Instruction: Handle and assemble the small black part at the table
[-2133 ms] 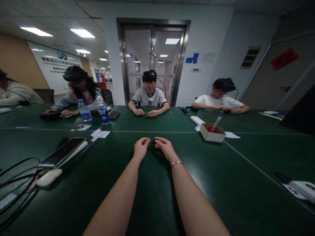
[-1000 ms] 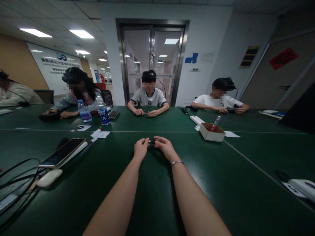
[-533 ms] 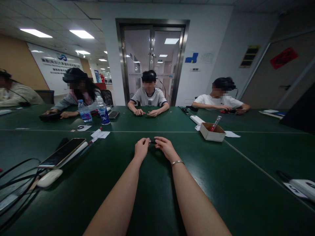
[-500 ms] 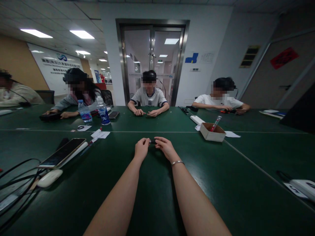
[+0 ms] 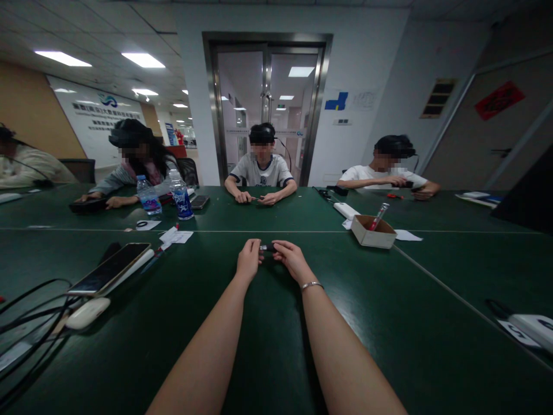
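Observation:
In the middle of the head view, a small dark cylinder with a silvery end (image 5: 269, 248) spans the gap between my two hands, just above the table. My left hand (image 5: 249, 259) pinches the silvery end at the left. The fingers of my right hand (image 5: 291, 258) are closed around the dark end, and a bracelet (image 5: 311, 285) circles that wrist. The object is too small to name, and my fingertips hide both its ends.
On the left lie a phone (image 5: 110, 268), a white mouse-like device (image 5: 88, 313) and black cables (image 5: 37, 323). Bottles (image 5: 181, 199) stand farther back. To the right is a small open box (image 5: 374, 231) holding a tube. Several people sit across the green table (image 5: 276, 357).
More of the silvery part shows between my hands, and my left fingers have shifted slightly. Across at the right, a person's hand has lifted, leaving a red-orange item on the table.

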Action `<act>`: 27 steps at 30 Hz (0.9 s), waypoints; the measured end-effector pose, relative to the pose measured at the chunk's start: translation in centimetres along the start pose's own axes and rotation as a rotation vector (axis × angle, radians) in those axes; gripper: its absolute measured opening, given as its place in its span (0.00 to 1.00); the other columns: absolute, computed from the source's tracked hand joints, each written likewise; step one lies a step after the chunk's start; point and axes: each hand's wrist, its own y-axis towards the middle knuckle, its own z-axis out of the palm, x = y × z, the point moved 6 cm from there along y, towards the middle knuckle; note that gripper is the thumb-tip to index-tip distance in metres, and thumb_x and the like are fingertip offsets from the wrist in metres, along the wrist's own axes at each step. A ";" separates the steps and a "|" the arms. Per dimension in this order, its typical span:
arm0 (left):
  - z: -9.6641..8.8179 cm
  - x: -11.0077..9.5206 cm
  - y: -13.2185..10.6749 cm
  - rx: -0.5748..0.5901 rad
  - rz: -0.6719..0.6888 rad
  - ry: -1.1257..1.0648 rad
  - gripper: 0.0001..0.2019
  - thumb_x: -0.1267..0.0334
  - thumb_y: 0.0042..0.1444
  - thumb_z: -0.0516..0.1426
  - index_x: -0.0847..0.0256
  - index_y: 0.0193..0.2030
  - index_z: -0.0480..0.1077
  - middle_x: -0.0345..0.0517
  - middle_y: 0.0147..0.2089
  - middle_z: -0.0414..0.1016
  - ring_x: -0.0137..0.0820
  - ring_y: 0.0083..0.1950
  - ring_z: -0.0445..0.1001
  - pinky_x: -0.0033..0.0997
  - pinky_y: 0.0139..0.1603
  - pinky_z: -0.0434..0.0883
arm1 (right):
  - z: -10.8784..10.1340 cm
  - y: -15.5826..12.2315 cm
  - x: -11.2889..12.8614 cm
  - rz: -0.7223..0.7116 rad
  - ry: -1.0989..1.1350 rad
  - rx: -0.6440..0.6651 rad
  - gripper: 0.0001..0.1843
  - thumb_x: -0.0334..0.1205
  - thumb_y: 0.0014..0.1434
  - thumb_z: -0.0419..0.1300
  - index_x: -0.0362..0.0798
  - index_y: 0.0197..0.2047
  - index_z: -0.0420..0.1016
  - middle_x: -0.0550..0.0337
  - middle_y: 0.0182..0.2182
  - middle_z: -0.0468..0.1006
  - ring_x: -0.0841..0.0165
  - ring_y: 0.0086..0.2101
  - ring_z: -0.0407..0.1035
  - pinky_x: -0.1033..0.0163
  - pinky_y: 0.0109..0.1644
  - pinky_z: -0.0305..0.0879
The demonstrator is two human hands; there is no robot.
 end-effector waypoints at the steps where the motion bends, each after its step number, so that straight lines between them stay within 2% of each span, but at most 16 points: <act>1: 0.0 0.1 0.1 0.003 0.002 0.021 0.17 0.52 0.61 0.47 0.60 0.46 0.68 0.46 0.33 0.72 0.28 0.28 0.70 0.23 0.24 0.65 | 0.0 0.0 0.0 -0.002 -0.002 0.008 0.16 0.36 0.43 0.72 0.41 0.37 0.79 0.57 0.25 0.76 0.73 0.24 0.69 0.70 0.29 0.68; 3: 0.1 0.2 0.2 0.002 0.044 0.060 0.15 0.54 0.61 0.48 0.60 0.46 0.69 0.44 0.31 0.71 0.27 0.27 0.68 0.22 0.24 0.63 | 0.1 0.0 0.1 -0.012 -0.006 0.021 0.16 0.37 0.43 0.72 0.41 0.37 0.79 0.57 0.25 0.77 0.73 0.24 0.69 0.70 0.29 0.68; 7: 0.2 0.4 0.4 -0.002 0.081 0.052 0.13 0.59 0.59 0.50 0.58 0.48 0.68 0.46 0.38 0.71 0.27 0.31 0.69 0.21 0.24 0.64 | 0.1 0.1 0.1 -0.021 0.005 0.025 0.16 0.37 0.42 0.72 0.41 0.36 0.79 0.57 0.26 0.77 0.74 0.24 0.69 0.71 0.27 0.67; 11: 0.4 0.0 0.1 0.033 0.087 0.065 0.13 0.57 0.60 0.49 0.59 0.47 0.68 0.44 0.33 0.70 0.27 0.28 0.67 0.22 0.25 0.63 | 0.1 0.0 0.0 -0.014 0.003 0.023 0.16 0.37 0.42 0.72 0.41 0.36 0.79 0.56 0.26 0.77 0.73 0.24 0.69 0.70 0.28 0.67; 15: 0.2 -1.1 -0.5 0.018 0.113 0.083 0.12 0.61 0.58 0.52 0.59 0.47 0.69 0.46 0.39 0.71 0.27 0.32 0.69 0.23 0.28 0.65 | 0.2 0.0 0.1 -0.012 -0.002 0.021 0.16 0.36 0.43 0.72 0.41 0.36 0.79 0.56 0.26 0.77 0.73 0.24 0.69 0.70 0.28 0.68; 19: 0.3 -1.1 -0.6 0.039 0.074 0.062 0.14 0.57 0.61 0.48 0.59 0.46 0.68 0.45 0.34 0.70 0.27 0.30 0.68 0.24 0.28 0.65 | 0.2 -0.1 0.2 -0.007 -0.015 0.012 0.15 0.37 0.43 0.72 0.41 0.36 0.79 0.57 0.26 0.77 0.73 0.24 0.69 0.69 0.28 0.68; 23: 0.1 -1.0 -0.4 0.013 0.107 0.073 0.12 0.61 0.58 0.51 0.59 0.48 0.68 0.44 0.37 0.71 0.26 0.30 0.68 0.23 0.28 0.64 | 0.3 -0.2 0.3 -0.007 -0.009 0.021 0.15 0.37 0.43 0.72 0.42 0.36 0.79 0.57 0.26 0.77 0.73 0.24 0.69 0.69 0.28 0.68; 27: 0.2 -0.7 -0.3 0.034 0.088 0.060 0.14 0.55 0.61 0.49 0.60 0.46 0.68 0.41 0.29 0.68 0.27 0.26 0.66 0.23 0.26 0.61 | 0.3 -0.3 0.3 -0.001 -0.005 0.016 0.15 0.37 0.43 0.72 0.42 0.35 0.79 0.56 0.27 0.77 0.73 0.24 0.69 0.69 0.27 0.68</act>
